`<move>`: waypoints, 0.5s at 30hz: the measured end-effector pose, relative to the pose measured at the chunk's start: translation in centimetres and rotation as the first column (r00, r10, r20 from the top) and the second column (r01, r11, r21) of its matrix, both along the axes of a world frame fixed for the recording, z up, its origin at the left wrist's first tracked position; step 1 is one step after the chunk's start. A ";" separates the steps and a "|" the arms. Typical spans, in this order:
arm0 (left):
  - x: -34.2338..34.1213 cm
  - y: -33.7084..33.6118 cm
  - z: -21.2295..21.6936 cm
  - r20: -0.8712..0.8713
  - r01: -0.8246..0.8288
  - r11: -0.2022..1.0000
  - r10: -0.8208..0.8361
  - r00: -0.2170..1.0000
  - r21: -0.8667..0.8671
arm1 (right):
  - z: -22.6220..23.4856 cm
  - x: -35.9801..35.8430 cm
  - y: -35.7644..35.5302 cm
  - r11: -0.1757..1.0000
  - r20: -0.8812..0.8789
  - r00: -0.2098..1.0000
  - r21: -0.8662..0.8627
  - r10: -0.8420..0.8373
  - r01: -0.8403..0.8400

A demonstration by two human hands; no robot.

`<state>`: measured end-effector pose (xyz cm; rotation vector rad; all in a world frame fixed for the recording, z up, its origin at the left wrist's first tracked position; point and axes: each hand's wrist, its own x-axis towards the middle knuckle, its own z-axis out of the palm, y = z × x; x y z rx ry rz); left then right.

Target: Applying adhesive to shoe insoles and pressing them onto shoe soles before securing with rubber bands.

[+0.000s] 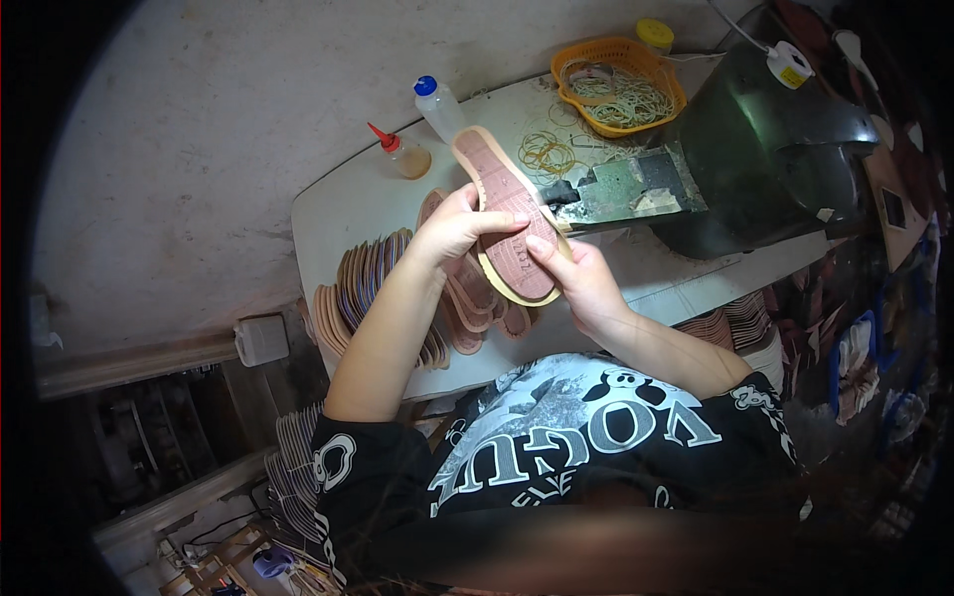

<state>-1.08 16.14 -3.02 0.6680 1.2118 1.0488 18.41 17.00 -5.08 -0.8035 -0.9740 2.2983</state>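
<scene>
Both my hands hold a brownish-pink shoe insole [497, 179] with a cream edge, tilted above the table, toe part toward me. My left hand [449, 230] grips its left side, the thumb laid across the middle. On the right edge my right hand [584, 281] is closed, its thumb pressing the upper face. Fingers beneath the insole are hidden. Under and beside my left hand lie more loose insoles [467, 333] in a pile. Left of them, several insoles stand packed in a row [363, 283], partly behind my left forearm.
A dark green sewing machine [755, 149] stands on the white table [328, 204] at the right. Behind it sit an orange basket [636, 127] of pale bands and a yellow-lidded jar [654, 36]. Toward the back left are a blue-capped bottle [437, 107] and a red-tipped bottle [407, 159].
</scene>
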 end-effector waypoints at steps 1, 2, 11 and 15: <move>-0.1 0.1 0.0 -0.001 0.000 1.000 0.000 1.000 0.000 | 0.4 0.1 -0.3 0.998 0.018 0.998 -0.029 0.058 -0.058; -0.1 0.1 0.2 -0.011 -0.020 0.999 0.020 1.000 -0.032 | 1.2 0.3 -0.6 0.979 0.046 0.983 -0.103 0.180 -0.175; -1.5 2.6 1.0 -0.260 0.029 0.989 -0.067 0.963 -0.146 | 1.0 -1.3 -0.8 0.968 -0.076 0.997 -0.246 0.032 -0.050; -4.5 4.7 -0.2 -0.901 0.185 0.979 0.000 0.433 0.088 | 2.0 -2.1 -0.5 0.963 -0.067 0.998 -0.269 0.001 -0.019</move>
